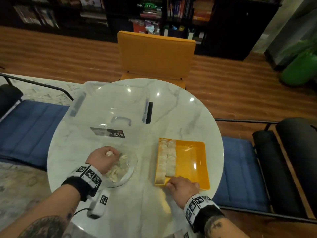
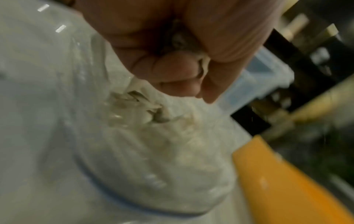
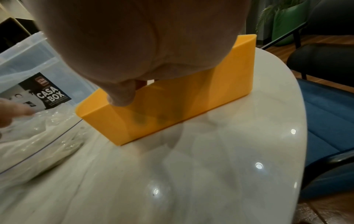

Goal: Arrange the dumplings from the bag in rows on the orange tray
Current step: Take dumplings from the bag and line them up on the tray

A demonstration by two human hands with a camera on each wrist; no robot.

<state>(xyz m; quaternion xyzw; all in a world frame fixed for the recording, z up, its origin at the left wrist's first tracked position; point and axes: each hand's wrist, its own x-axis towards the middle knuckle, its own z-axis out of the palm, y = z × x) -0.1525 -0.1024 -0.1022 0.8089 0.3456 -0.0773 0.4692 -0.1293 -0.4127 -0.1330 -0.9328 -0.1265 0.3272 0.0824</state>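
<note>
An orange tray [image 1: 190,158] [image 3: 172,106] [image 2: 277,181] sits at the right of the table. Two rows of pale dumplings [image 1: 166,158] lie along its left side. A clear bag [image 1: 123,170] [image 2: 153,151] of loose dumplings rests to the tray's left. My left hand [image 1: 106,156] [image 2: 182,68] hovers over the bag, fingers curled round one dumpling [image 1: 109,153] [image 2: 204,62]. My right hand [image 1: 181,185] [image 3: 134,45] grips the tray's near wall by the end of the second row, thumb outside. Its fingers inside the tray are hidden.
A clear plastic Casa Box container [image 1: 109,107] [image 3: 28,68] stands behind the bag on the round marble table [image 1: 188,117]. An orange chair [image 1: 156,55] faces the far edge. Blue cushioned seats flank the table. A small white device [image 1: 99,206] hangs below my left wrist.
</note>
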